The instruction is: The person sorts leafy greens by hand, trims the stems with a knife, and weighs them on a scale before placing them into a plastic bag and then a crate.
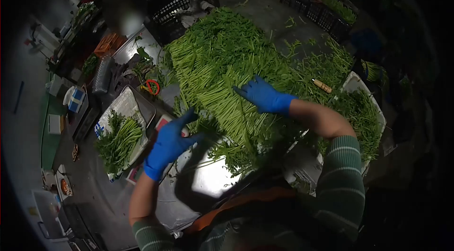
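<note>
A large heap of leafy green stems (222, 61) covers the middle of the metal table. Its stalks lie mostly side by side, with the leaves bunched toward the back. My right hand (266, 96), in a blue glove, rests on or just over the stalks with its fingers apart. To the left of the heap's near edge, my left hand (171, 146), also blue-gloved, has thumb and fingers spread and nothing between them. Beside it, a bundle of greens (124, 137) lies on a white tray (130, 102). A wooden-handled tool (322, 85) lies among loose stems at right.
Black plastic crates (172, 0) stand behind the heap, and another crate (317, 12) with greens is at the back right. A white bin (380, 116) of trimmings sits at right. Red-handled scissors (152, 87) lie left of the heap. An orange basket (109, 44) is farther left.
</note>
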`<state>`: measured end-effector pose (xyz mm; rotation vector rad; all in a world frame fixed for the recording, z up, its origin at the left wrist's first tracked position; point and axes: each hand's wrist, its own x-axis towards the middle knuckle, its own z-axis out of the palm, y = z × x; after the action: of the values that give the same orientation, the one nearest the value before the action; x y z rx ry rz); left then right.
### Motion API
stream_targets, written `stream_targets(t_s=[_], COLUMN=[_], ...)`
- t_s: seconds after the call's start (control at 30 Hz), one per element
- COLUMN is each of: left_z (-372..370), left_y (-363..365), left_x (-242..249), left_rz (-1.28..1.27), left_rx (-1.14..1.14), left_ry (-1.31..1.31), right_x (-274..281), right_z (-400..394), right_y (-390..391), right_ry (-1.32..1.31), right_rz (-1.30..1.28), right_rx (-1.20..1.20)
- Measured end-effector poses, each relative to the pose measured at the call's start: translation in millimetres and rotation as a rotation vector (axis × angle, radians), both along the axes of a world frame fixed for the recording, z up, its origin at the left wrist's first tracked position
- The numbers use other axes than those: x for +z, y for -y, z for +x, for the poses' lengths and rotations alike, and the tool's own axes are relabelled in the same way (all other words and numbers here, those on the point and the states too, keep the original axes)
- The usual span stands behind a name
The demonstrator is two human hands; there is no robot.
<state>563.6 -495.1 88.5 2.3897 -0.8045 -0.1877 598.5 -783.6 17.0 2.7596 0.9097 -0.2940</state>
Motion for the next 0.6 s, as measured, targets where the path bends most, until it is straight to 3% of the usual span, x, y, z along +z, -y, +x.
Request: stream_targets(t_s=[0.03, 0.13, 0.23, 0.3, 0.37, 0.43, 0.53, 0.6], left_z=[7, 9, 20, 16, 13, 3, -19, -25], left_y=[25, 109, 149, 155, 150, 139, 121, 105], left_x=[-28, -65, -103, -104, -102, -106, -104, -101], left_rz=[-0.019, 0.077, 0.272, 0.232, 0.213, 0.268, 0.284, 0.26], left_rx=[-0.1, -0.111, 0.004, 0.143, 0.189, 0.155, 0.246, 0.225], left_ry=[0.086, 0.089, 0.199, 0.147, 0.029, 0.177, 0.087, 0.006], right_x=[-1, -18, -34, -36, -36, -37, -42, -43], right_z=[-2, -12, -15, -10, -4, -11, -27, -31], right_y=[3, 14, 21, 26, 25, 28, 36, 34], right_ry=[0.023, 0.019, 0.11, 0.479, 0.357, 0.32, 0.454, 0.399], right_rz=[0.017, 0.105, 0.157, 0.209, 0.232, 0.184, 0.198, 0.275], right_rx=[-0.006, -0.016, 0.095, 0.197, 0.184, 0.179, 0.215, 0.197])
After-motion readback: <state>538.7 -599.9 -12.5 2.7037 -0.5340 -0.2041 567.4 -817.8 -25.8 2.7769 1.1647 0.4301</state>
